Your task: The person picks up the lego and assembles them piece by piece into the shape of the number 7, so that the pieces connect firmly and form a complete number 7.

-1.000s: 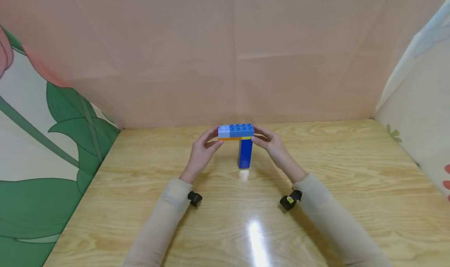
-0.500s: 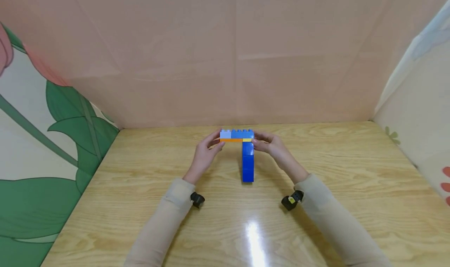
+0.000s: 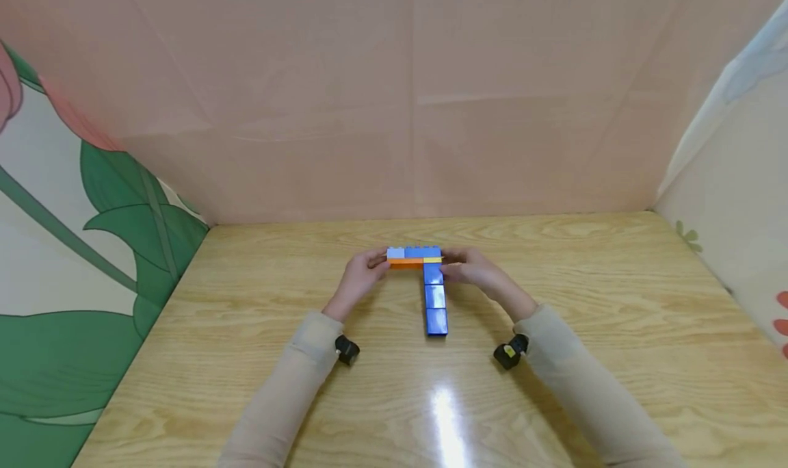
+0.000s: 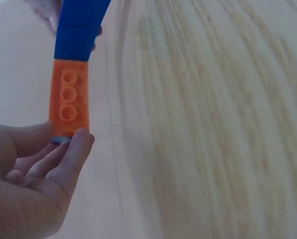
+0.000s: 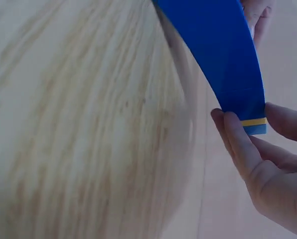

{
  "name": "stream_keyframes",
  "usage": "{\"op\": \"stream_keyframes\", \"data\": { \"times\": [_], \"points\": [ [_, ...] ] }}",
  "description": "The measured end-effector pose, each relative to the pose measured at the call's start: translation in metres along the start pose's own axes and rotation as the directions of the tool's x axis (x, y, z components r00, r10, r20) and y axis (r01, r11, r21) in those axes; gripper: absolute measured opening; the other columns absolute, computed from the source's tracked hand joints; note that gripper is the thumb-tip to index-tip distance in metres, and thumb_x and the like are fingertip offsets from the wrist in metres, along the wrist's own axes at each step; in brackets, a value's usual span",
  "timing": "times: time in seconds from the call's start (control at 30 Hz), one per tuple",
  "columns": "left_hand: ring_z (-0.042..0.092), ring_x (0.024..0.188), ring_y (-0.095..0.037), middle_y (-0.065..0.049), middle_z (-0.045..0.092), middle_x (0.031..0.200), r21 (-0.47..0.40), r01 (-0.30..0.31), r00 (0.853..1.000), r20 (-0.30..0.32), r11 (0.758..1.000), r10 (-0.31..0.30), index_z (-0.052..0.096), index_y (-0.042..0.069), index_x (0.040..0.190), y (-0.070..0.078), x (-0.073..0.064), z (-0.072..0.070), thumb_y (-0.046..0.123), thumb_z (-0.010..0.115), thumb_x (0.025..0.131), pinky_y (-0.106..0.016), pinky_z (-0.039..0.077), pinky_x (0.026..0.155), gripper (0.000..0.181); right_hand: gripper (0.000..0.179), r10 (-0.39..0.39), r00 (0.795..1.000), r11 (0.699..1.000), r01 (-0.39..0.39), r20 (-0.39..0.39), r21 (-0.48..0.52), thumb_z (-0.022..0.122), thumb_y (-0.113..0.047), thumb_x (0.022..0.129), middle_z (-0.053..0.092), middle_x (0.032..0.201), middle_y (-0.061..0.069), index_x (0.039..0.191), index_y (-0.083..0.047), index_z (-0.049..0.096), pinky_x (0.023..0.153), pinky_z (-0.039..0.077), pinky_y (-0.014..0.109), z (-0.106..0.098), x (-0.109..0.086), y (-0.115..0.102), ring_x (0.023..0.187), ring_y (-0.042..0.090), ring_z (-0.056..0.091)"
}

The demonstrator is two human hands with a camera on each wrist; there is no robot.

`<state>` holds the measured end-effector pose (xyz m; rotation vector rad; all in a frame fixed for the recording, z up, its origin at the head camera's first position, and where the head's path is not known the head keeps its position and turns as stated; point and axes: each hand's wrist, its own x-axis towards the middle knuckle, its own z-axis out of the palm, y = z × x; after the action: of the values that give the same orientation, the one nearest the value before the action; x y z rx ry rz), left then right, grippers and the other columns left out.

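Note:
A toy brick build hangs between both hands over the table. Its top bar joins a pale blue brick [image 3: 396, 253] and a blue brick [image 3: 421, 252]. Beneath them run an orange brick [image 3: 405, 263] and a thin yellow piece [image 3: 433, 260]. From the bar's right end a column of dark blue bricks [image 3: 434, 297] points toward the person. My left hand [image 3: 357, 280] pinches the bar's left end; in the left wrist view the orange brick's hollow underside [image 4: 69, 94] faces the camera. At the column corner, my right hand [image 3: 483, 274] pinches the build between thumb and fingers.
The wood-grain table [image 3: 246, 276] meets a pinkish cloth backdrop [image 3: 308, 112] behind the hands. A leaf-patterned panel [image 3: 37, 358] stands at the left, a pale panel [image 3: 751, 201] at the right. Each sleeve cuff carries a small black camera [image 3: 347, 350].
Both hands have lowered the bar and tipped the build, so the column has swung toward the person and shows more of its length. The grips look the same.

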<state>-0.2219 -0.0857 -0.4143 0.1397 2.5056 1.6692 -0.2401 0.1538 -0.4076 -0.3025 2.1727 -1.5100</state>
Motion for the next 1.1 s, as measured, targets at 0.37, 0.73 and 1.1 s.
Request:
{"op": "stream_keyframes", "data": {
  "times": [0.37, 0.73, 1.1],
  "points": [
    [0.062, 0.114, -0.032, -0.022, 0.063, 0.123, -0.04, 0.09, 0.995, -0.049, 0.995, -0.092, 0.06, -0.004, 0.125, -0.008, 0.007, 0.006, 0.003, 0.061, 0.091, -0.035, 0.056, 0.09, 0.034, 0.05, 0.057, 0.997, 0.992, -0.062, -0.055, -0.105, 0.049, -0.005, 0.097, 0.041, 0.14, 0.035, 0.14, 0.016, 0.033, 0.104, 0.046, 0.045, 0.006, 0.004, 0.001, 0.125, 0.041, 0.05],
    [0.067, 0.106, -0.027, -0.021, 0.068, 0.116, -0.145, 0.081, 0.995, -0.048, 0.986, -0.089, 0.066, -0.004, 0.116, -0.016, 0.008, 0.006, 0.004, 0.065, 0.088, -0.031, 0.058, 0.083, 0.029, 0.049, 0.105, 0.991, 0.993, -0.109, -0.08, -0.041, 0.048, 0.0, 0.096, 0.045, 0.136, 0.036, 0.14, 0.017, 0.033, 0.098, 0.051, 0.042, 0.009, 0.006, 0.001, 0.114, 0.034, 0.059],
    [0.06, 0.116, -0.033, -0.024, 0.06, 0.128, -0.149, 0.159, 0.987, -0.013, 0.976, -0.163, 0.059, -0.004, 0.126, -0.015, 0.008, 0.007, -0.003, 0.062, 0.087, -0.035, 0.057, 0.086, 0.039, 0.05, 0.13, 0.987, 0.991, -0.132, -0.091, -0.021, 0.053, -0.004, 0.095, 0.048, 0.134, 0.035, 0.139, 0.014, 0.037, 0.098, 0.051, 0.042, 0.008, 0.007, 0.003, 0.115, 0.035, 0.06]
  ]
}}
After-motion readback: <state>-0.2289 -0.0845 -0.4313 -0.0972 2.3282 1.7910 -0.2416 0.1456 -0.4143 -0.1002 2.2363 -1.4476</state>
